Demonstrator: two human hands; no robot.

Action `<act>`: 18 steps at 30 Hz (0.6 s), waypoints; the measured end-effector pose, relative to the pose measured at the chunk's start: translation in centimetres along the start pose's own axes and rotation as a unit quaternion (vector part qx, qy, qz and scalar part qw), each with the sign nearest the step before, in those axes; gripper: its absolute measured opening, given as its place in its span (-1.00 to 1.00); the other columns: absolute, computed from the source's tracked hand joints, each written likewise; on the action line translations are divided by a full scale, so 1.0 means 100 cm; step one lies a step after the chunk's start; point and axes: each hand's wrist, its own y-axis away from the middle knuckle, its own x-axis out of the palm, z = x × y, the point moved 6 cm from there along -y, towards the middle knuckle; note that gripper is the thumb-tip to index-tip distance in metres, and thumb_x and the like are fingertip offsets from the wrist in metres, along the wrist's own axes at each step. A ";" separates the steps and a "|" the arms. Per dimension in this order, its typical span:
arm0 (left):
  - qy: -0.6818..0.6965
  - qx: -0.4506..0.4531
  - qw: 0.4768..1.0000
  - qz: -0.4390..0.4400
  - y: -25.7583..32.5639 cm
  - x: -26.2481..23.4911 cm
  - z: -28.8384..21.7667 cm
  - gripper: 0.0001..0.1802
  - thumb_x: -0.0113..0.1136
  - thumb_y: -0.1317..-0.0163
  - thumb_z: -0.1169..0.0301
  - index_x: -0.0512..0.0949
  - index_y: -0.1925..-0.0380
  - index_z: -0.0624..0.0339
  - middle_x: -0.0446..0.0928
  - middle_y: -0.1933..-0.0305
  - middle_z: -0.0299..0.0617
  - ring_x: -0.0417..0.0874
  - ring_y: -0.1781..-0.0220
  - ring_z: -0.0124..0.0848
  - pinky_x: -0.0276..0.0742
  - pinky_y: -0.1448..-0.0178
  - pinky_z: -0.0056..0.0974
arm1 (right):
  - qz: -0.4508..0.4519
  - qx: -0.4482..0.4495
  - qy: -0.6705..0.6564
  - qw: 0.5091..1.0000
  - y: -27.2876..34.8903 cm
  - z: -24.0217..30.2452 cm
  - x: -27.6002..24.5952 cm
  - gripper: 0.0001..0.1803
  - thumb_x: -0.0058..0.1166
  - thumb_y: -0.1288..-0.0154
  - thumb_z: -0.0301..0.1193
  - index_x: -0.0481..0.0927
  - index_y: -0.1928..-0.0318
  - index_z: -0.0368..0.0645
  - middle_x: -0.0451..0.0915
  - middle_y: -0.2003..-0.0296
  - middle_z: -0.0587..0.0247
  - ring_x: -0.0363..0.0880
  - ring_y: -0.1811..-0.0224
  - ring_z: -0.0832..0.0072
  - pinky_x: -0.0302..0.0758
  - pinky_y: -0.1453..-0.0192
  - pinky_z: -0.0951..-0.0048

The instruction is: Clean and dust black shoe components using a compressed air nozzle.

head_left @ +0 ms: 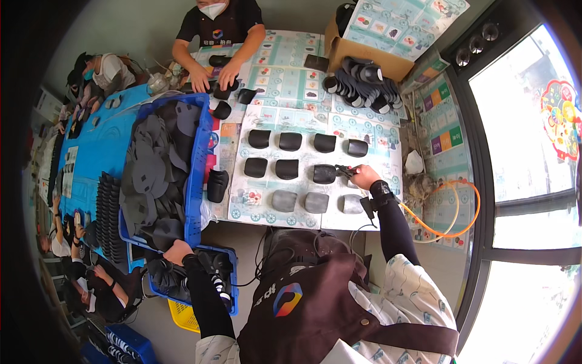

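Note:
My left hand (177, 252) is closed on the edge of a dark grey flat piece (162, 234) at the near end of a blue crate (195, 200). Similar dark cut pieces (160, 151) fill the crate. In my right hand (365, 177) is a black gun-like tool (345, 172), its exact kind unclear. Its tip is beside a black curved piece (324, 174) shaped like a shoe toe cap. More such caps lie in rows on the patterned board (303, 221): shiny black ones (287, 169) farther away and dull grey ones (316, 202) along the near row.
An orange hose (476, 209) loops right of the table. Across it, a co-worker's hands (228, 74) handle black pieces. Stacked dark curved pieces (367, 85) lie before a cardboard box (370, 53). Beneath my left arm are another blue crate (233, 267) and a yellow basket (183, 315).

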 end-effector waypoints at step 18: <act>0.003 -0.035 0.999 0.025 0.008 -0.011 -0.007 -0.36 0.08 -0.10 0.32 0.28 -0.12 0.59 0.49 -0.09 0.40 0.56 -0.11 0.28 0.47 -0.23 0.14 | 0.004 -0.003 -0.048 0.999 0.008 0.035 -0.008 -0.63 0.02 -0.11 -0.28 0.73 0.12 -0.12 0.67 0.20 -0.22 0.63 0.06 -0.12 0.54 -0.12 0.02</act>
